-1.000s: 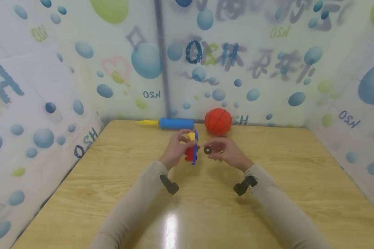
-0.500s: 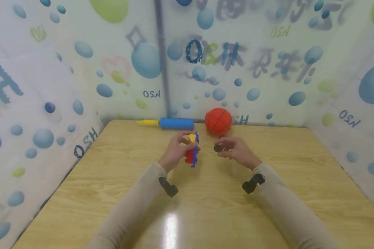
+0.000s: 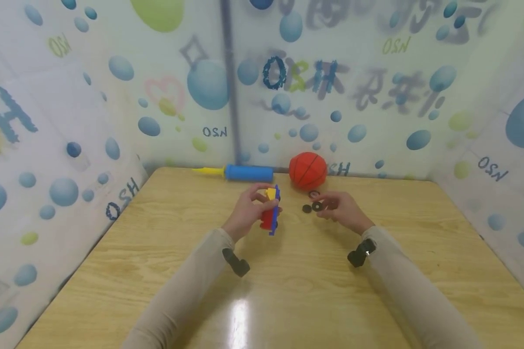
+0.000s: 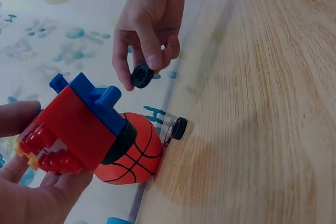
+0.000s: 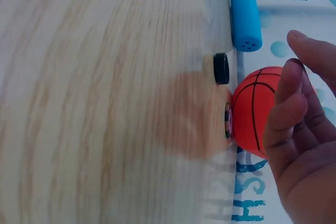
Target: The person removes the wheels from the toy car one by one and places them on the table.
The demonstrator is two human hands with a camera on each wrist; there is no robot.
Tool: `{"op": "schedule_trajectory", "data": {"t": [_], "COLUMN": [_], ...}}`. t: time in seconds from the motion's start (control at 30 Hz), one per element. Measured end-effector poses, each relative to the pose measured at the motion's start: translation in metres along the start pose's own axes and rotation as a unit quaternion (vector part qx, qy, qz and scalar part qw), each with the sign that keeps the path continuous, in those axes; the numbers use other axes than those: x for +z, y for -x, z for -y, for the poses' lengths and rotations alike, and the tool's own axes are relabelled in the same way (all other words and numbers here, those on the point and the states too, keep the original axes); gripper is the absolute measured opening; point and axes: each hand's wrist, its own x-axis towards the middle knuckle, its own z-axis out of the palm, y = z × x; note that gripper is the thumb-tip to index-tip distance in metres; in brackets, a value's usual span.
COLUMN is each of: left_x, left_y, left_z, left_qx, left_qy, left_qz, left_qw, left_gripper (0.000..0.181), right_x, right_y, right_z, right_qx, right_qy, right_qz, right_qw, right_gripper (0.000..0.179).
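Note:
In the head view my left hand (image 3: 251,211) grips a red, blue and yellow toy block car (image 3: 269,211) on its side, above the table. Black wheels show along its blue base, and a blue axle peg (image 4: 107,98) without a wheel sticks out in the left wrist view. To the right, my right hand (image 3: 342,211) pinches a loose black toy wheel (image 4: 142,76) between thumb and fingers, apart from the car. Another black wheel (image 5: 221,68) lies flat on the table just beside the right fingertips. Most of that held wheel is hidden in the right wrist view.
A red ball (image 3: 307,171) with black lines sits at the table's back edge. A thin dark-rimmed disc (image 3: 314,194) lies in front of it. Left of the ball is a blue hand pump (image 3: 249,173) with a yellow nozzle. Patterned sheeting (image 3: 353,87) encloses the table (image 3: 288,291).
My right hand has moved right, away from the car, still pinching the wheel. The wheel and disc on the table now show more fully. The left hand stays nearly still.

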Motion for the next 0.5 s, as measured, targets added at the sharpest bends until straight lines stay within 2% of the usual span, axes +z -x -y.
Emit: {"op": "schedule_trajectory", "data": {"t": [0.2, 0.5], "left_x": [0.003, 0.006], "left_y": [-0.001, 0.001], "left_z": [0.0, 0.0], "left_qx": [-0.001, -0.003], "left_qy": [-0.003, -0.005], "left_qz": [0.005, 0.011], "left_qw": [1.0, 0.9999], "left_gripper": [0.039, 0.041], "right_x": [0.0, 0.004], "right_y": [-0.008, -0.019], "right_z": [-0.008, -0.019], "right_qx": [0.023, 0.051], "right_qy": [0.042, 0.072], "right_qz": [-0.01, -0.018], "right_qw": [0.9988, 0.9959], "right_gripper": [0.04, 0.037]}}
